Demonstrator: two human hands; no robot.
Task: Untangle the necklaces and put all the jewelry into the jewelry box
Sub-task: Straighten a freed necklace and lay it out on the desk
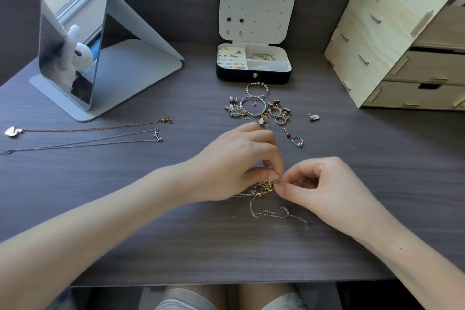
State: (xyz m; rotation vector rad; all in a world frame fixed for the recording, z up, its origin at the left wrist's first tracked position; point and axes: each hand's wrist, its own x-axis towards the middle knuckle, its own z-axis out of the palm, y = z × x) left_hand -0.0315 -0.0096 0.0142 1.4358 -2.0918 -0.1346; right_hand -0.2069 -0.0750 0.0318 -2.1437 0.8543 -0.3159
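Note:
My left hand [234, 163] and my right hand [324, 191] meet at the middle of the desk and both pinch a tangled necklace with a gold leaf pendant [263, 187]. Its silver chain [266, 212] lies looped on the desk below the pendant. The open jewelry box [254, 75] stands at the back, with earrings pinned in its lid and small pieces in its compartments. A pile of loose bracelets, rings and earrings [259, 107] lies in front of the box. Two straightened necklaces lie at the left: a gold one [88, 129] and a silver one [83, 142].
A standing mirror [73, 40] is at the back left. A pale wooden drawer unit [397, 40] stands at the back right. A loose ring [298, 141] and red-bead studs [314, 118] lie right of the pile. The desk's front edge runs just above my knees.

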